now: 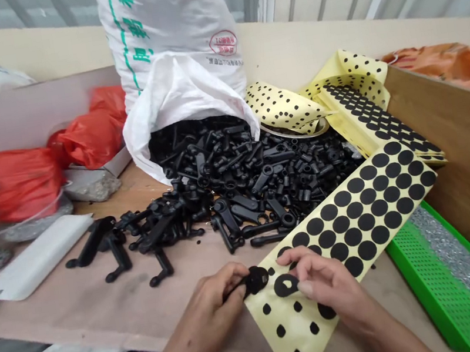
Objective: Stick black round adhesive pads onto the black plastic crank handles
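Note:
My left hand (215, 304) is closed round a black plastic crank handle (258, 279), its round end pointing toward the sheet. Beneath both hands slants a yellow backing sheet (290, 342) with rows of round black stickers (353, 237); its near end bears only small black dots. Thumb and forefinger of my right hand (329, 280) pinch the edge of a black ring-shaped sticker (283, 286) over that near end. The crank handle's round end is close to the ring, and I cannot tell whether they touch.
A white woven sack (184, 83) spills a heap of black crank parts (234, 170) across the table. More sticker sheets (381, 117) lie at the back right. At right stands a green tray (434, 281) of small metal pieces; red bags (13, 184) sit at left.

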A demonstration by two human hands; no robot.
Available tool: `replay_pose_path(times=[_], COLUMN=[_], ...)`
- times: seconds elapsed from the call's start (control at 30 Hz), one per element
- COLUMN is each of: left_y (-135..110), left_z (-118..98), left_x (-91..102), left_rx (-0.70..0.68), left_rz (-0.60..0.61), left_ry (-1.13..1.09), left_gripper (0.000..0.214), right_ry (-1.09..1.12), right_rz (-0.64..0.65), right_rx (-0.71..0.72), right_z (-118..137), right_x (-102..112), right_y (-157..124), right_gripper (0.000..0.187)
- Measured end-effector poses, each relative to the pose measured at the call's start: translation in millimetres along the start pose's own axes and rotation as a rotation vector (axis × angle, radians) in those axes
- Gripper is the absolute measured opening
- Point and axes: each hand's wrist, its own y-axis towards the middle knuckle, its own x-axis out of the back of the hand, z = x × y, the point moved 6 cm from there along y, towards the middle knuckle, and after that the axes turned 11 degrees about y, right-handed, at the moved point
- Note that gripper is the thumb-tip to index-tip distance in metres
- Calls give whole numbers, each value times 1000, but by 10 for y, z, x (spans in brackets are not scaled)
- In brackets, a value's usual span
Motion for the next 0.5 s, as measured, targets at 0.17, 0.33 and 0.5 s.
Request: replay_pose_path(times=[0.17,0.33,0.5], left_y=[17,47,83], left_z=[-56,-112,-152], left_x=[-160,-284,-404], left_rx=[60,125,236], left_rz=[67,213,280], left_ry=[-90,-365,-695], left_gripper=[34,33,38], right_ry=[44,130,217], right_rz=[-40,-53,-71], right_rx=[-102,-152,-197], right_z=[-93,-190,-196], right_x=[-45,-58,-59], right_y=[13,-13,-53], right_gripper=[12,14,15])
